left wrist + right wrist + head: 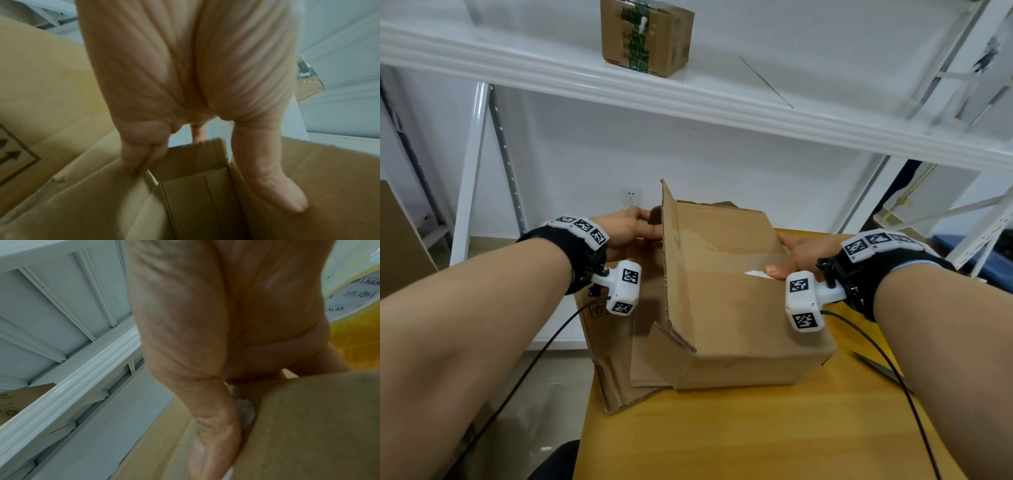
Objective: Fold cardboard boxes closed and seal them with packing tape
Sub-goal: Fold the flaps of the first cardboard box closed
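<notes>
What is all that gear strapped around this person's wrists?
Both forearms are bare. Each wrist wears a black strap topped by a white band printed with square black-and-white code markers. Below each wrist hangs a small white camera block, left and right, also marked, each trailing a thin black cable.

Even, soft indoor light, wide-angle bending at edges, wrist views blurred, perhaps motion-smeared, faint shadows
</notes>
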`<state>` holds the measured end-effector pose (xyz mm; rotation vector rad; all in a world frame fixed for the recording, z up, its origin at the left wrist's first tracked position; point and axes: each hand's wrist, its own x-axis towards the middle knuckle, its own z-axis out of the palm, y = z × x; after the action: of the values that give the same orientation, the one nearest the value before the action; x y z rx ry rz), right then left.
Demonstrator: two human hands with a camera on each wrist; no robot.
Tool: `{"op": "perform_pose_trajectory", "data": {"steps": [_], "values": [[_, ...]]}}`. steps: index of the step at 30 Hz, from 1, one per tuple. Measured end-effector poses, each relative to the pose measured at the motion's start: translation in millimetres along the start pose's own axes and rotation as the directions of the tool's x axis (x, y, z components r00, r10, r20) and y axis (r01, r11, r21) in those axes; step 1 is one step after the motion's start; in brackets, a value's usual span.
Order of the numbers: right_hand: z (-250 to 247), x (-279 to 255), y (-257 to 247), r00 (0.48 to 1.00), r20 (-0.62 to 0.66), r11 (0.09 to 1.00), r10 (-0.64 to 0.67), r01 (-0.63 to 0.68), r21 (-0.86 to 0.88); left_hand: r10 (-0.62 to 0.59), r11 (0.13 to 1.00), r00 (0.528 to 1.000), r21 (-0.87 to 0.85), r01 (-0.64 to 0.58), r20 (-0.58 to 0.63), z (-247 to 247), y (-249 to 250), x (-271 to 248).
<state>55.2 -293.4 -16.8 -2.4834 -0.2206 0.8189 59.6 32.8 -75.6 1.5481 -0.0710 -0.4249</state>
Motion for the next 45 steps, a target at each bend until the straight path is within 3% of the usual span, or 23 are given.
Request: {"op": "perform_pose_trajectory", "data": {"steps": [3,8,12,17,21,26,31,37,41,45], "values": [[-0.8,3.1,3.4,1.0,0.002,1.0,0.026,-0.026,0.001,-0.047,0.998,0.998,0.05,0.049,-0.04,3.1,3.9,-8.7],[2.6,4.5,5.1,0.998,-0.013,0.993,0.065,-0.064,0.1,-0.196,0.98,0.98,0.038,0.195,0.022,11.0,15.2,-25.6],[5.1,2.2,8.2,0.996,-0.055,0.985,0.069,-0.06,0.159,-0.184,0.983,0.98,0.003,0.185,0.081,9.0,21.5,-31.1],[2.9,6.2,14.7,0.998,0.029,0.964,0.047,-0.053,0.262,-0.235,0.966,0.967,0.088,0.244,-0.098,24.0,11.4,-32.9],[1.3,16.5,20.4,0.998,0.013,0.973,0.058,-0.06,0.225,-0.262,0.965,0.965,0.025,0.262,-0.034,21.6,4.5,-34.9],[-0.1,18.2,25.0,0.999,0.032,0.964,0.043,-0.05,0.26,-0.236,0.957,0.972,0.173,0.232,0.004,19.3,11.0,-38.4],[-5.0,27.1,30.3,0.998,0.067,0.976,0.023,-0.037,0.217,-0.185,0.966,0.983,0.184,0.179,0.017,17.8,15.6,-34.4],[-6.2,23.5,27.6,0.995,0.101,0.969,-0.026,0.0,0.248,-0.228,0.966,0.973,-0.119,0.23,0.034,21.4,1.9,-35.2],[-5.3,22.2,23.3,0.992,0.123,0.974,-0.036,0.007,0.227,-0.222,0.944,0.974,-0.239,0.228,0.055,26.6,-11.1,-42.7],[-3.0,16.2,17.1,0.995,0.099,0.988,0.001,-0.016,0.155,-0.189,0.945,0.982,-0.272,0.181,-0.004,28.0,-16.0,-47.3]]}}
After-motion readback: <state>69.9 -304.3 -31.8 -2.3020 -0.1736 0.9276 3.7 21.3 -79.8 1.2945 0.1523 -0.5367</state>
